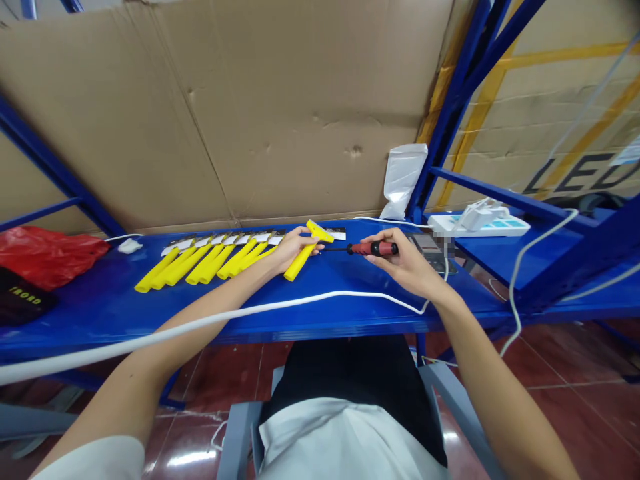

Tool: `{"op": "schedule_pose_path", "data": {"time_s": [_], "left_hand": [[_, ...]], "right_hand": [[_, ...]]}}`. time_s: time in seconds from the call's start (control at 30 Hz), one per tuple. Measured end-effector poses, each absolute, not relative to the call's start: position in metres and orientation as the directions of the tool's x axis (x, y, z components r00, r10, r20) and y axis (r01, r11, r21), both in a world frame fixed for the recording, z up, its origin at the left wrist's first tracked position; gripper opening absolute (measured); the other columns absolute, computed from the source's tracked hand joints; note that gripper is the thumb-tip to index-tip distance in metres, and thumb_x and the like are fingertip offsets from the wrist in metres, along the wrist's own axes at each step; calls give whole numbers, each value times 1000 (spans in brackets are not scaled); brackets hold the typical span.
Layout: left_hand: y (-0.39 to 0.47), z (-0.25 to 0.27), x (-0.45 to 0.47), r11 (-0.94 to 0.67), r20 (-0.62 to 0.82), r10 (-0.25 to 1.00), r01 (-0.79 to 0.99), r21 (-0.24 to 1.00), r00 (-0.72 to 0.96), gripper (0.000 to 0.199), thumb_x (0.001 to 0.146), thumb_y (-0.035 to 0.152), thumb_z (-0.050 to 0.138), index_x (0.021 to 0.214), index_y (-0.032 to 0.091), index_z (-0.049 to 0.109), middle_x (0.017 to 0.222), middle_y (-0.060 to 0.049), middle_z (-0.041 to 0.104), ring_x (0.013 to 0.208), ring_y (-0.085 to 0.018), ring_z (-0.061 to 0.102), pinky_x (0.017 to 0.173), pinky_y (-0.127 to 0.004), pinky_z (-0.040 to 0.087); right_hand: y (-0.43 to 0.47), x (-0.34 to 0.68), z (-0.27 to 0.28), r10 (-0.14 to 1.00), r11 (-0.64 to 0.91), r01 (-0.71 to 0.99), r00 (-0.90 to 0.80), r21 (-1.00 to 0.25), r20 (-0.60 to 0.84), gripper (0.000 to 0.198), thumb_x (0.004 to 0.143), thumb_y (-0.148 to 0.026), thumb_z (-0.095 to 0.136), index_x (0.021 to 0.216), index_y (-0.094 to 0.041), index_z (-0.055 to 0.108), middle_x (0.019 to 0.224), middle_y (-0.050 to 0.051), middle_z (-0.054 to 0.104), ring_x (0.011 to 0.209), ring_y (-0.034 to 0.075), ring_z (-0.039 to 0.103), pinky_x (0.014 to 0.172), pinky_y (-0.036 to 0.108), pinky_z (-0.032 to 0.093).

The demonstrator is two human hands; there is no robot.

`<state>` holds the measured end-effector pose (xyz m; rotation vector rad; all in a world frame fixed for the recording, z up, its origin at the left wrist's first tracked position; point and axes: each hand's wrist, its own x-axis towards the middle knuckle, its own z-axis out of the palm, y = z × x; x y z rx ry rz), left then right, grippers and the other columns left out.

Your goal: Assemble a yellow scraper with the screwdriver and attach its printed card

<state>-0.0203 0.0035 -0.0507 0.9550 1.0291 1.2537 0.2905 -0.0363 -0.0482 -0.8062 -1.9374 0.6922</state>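
The left hand point(295, 251) grasps a yellow scraper point(299, 263) over the blue counter point(350, 275) as the right hand point(407, 263) grips a screwdriver point(367, 249), its shaft aimed at the scraper's head. The step in hand appears to be driver work there, calling for a steady hold and a straight tip. More scrapers point(205, 263) lie left of the left hand, partly hidden by it. Whether the tip touches is too small to tell.

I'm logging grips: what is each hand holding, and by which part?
The left hand holds a yellow tool just below its head; the right hand holds a screwdriver by its handle.
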Motion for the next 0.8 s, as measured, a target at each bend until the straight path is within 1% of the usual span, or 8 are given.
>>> {"op": "schedule_pose_path", "data": {"time_s": [0.2, 0.8], "left_hand": [[4, -52, -21, 88, -81, 996, -271, 959, 35, 30, 96, -4, 76, 110, 18, 61, 108, -15, 82, 85, -21, 83, 76, -30, 64], [6, -54, -23, 79, -68, 996, -268, 960, 50, 28, 96, -3, 76, 108, 18, 61, 107, -15, 82, 86, -22, 84, 75, -29, 64]], "right_hand": [[-38, 289, -49, 756, 628, 269, -432, -730, 492, 37, 105, -50, 75, 130, -31, 56, 146, 12, 73, 134, 33, 70, 120, 57, 52], [-39, 288, -47, 766, 614, 280, -437, -738, 471, 36, 103, -47, 75, 130, -31, 57, 145, 11, 74, 134, 33, 71, 120, 57, 52]]}}
